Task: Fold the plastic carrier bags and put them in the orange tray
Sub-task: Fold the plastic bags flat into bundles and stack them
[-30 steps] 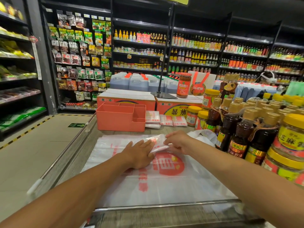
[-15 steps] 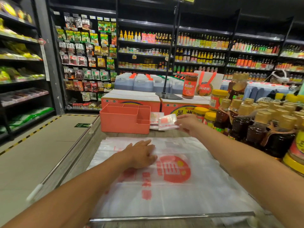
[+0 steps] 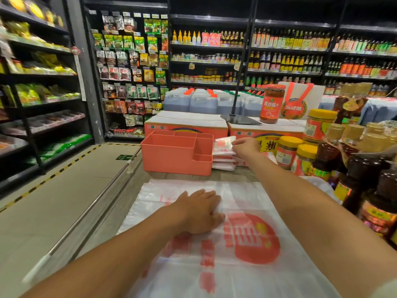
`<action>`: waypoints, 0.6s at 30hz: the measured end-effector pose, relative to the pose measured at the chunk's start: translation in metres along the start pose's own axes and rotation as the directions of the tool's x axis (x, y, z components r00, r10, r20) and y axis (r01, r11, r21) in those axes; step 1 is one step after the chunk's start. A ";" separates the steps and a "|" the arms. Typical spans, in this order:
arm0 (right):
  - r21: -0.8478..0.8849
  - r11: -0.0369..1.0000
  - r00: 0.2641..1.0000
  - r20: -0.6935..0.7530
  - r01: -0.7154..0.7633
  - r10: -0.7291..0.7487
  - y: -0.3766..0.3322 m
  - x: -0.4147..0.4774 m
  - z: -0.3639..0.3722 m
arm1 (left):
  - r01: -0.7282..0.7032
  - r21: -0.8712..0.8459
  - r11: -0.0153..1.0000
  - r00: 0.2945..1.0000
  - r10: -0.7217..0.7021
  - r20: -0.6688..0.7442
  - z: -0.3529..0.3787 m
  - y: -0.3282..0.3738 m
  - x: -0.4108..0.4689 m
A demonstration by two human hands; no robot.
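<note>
A white carrier bag with a red round logo [image 3: 242,244] lies flat and unfolded on the counter in front of me. My left hand [image 3: 199,211] rests flat on its upper middle. My right hand [image 3: 245,148] reaches forward and pinches a small folded bag [image 3: 223,144] just right of the orange tray [image 3: 171,155]. That folded bag sits at the top of a stack of folded bags [image 3: 223,163] beside the tray. The tray has several compartments, and what I can see of them holds nothing.
Jars with yellow lids [image 3: 287,151] and dark sauce bottles [image 3: 365,179] crowd the right side, close to my right arm. Orange cartons [image 3: 187,125] stand behind the tray. A freezer lid with a metal rail [image 3: 86,211] runs along the left. Shelves fill the background.
My right hand lifted the folded bag off the flat bag and carried it forward to the stack beside the orange tray. My left hand stayed on the flat bag.
</note>
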State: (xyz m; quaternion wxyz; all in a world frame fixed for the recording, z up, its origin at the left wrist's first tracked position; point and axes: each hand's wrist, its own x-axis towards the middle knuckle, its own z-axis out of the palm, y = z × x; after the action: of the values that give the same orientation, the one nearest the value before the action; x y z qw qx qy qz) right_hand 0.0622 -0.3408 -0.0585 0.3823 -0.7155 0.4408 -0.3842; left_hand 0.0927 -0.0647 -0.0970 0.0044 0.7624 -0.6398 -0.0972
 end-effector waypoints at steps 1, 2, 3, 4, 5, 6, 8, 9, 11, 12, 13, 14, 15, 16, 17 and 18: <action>-0.048 0.999 1.000 -0.004 0.024 -0.024 0.002 0.001 0.002 | 0.002 0.002 1.000 1.000 -0.002 0.000 0.000 0.000 0.000; -0.097 0.994 0.999 -0.007 0.047 -0.048 0.006 0.002 0.005 | 0.003 0.004 1.000 1.000 -0.003 -0.003 0.000 0.001 0.000; -0.145 0.986 0.997 -0.006 0.081 -0.083 0.009 0.002 0.007 | 0.003 0.008 1.000 1.000 -0.003 -0.006 0.001 0.001 0.000; -0.198 0.973 0.993 0.003 0.117 -0.119 0.011 0.002 0.009 | 0.005 0.010 1.000 1.000 -0.005 -0.002 0.001 0.001 0.001; -0.261 0.952 0.987 0.015 0.160 -0.161 0.013 0.001 0.010 | 0.009 0.011 1.000 1.000 -0.009 0.006 0.001 0.001 0.000; -0.350 0.911 0.975 0.028 0.216 -0.220 0.015 -0.001 0.012 | 0.012 0.009 1.000 1.000 -0.012 0.012 0.001 0.002 0.000; -0.563 0.741 0.922 0.107 0.365 -0.372 0.017 0.000 0.015 | 0.014 0.007 1.000 1.000 -0.014 0.014 0.000 0.002 -0.001; -0.632 0.637 0.882 0.178 0.442 -0.436 0.017 0.001 0.017 | 0.016 0.007 1.000 1.000 -0.016 0.014 0.000 0.003 -0.002; -0.674 0.496 0.821 0.318 0.548 -0.475 0.017 0.006 0.022 | 0.018 0.003 1.000 1.000 -0.018 0.015 0.000 0.004 -0.002; -0.672 0.465 0.806 0.372 0.576 -0.461 0.017 0.009 0.025 | 0.019 -0.001 1.000 1.000 -0.019 0.014 0.001 0.003 -0.002; -0.660 0.454 0.794 0.414 0.599 -0.445 0.017 0.011 0.028 | 0.020 -0.004 1.000 1.000 -0.020 0.012 0.001 0.003 -0.002; -0.645 0.457 0.788 0.449 0.612 -0.421 0.018 0.013 0.031 | 0.020 -0.005 1.000 1.000 -0.020 0.010 0.001 0.003 -0.002; -0.631 0.465 0.783 0.480 0.621 -0.394 0.020 0.016 0.032 | 0.020 -0.007 1.000 1.000 -0.020 0.009 0.001 0.003 -0.002; -0.620 0.485 0.787 0.502 0.617 -0.359 0.021 0.016 0.033 | 0.021 -0.009 1.000 1.000 -0.021 0.011 0.002 0.002 -0.002; -0.609 0.508 0.791 0.512 0.609 -0.334 0.023 0.017 0.033 | 0.022 -0.010 1.000 1.000 -0.022 0.014 0.002 0.002 -0.002; -0.598 0.532 0.796 0.516 0.600 -0.318 0.025 0.018 0.033 | 0.023 -0.011 1.000 1.000 -0.023 0.017 0.002 0.002 -0.002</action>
State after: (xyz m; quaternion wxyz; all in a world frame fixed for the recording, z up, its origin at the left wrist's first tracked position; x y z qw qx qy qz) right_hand 0.0890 -0.3585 -0.0904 0.0139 -0.9528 0.2746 -0.1289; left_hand 0.0897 -0.0627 -0.0981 0.0023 0.7688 -0.6304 -0.1073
